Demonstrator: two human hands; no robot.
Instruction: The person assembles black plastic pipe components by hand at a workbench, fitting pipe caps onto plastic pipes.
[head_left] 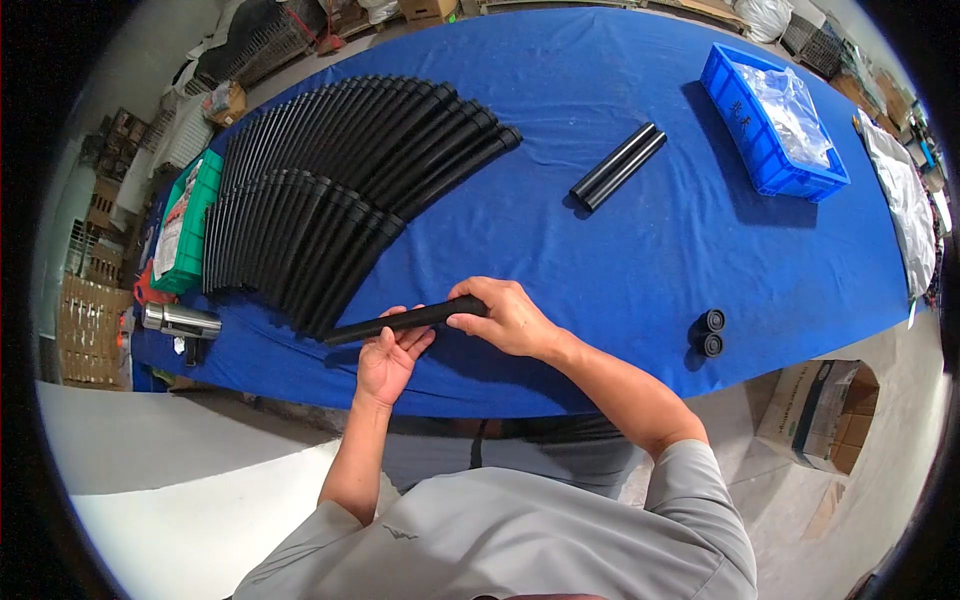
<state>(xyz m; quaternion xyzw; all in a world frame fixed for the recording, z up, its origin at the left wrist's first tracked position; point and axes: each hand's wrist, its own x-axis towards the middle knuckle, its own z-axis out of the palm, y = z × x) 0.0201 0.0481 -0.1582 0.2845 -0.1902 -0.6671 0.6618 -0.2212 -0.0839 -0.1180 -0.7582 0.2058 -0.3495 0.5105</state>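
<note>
A black tube point(400, 321) is held at a slant over the near edge of the blue cloth. My right hand point(508, 318) is closed round its thicker right end, thumb below and fingers on top. Palm up, my left hand point(390, 365) supports the tube near its middle, with the thumb in front and fingers partly hidden behind. The tube's left tip comes close to a large fanned row of black tubes point(350, 160) with collared ends. To the right, two shorter, glossy black tubes point(620, 166) lie side by side.
Two round black caps point(712, 333) sit near the right front edge. A blue crate point(810, 185) with plastic bags stands at the back right, a green bin point(200, 220) at the left. A metal flask point(182, 320) lies left; a cardboard box point(815, 415) is on the floor.
</note>
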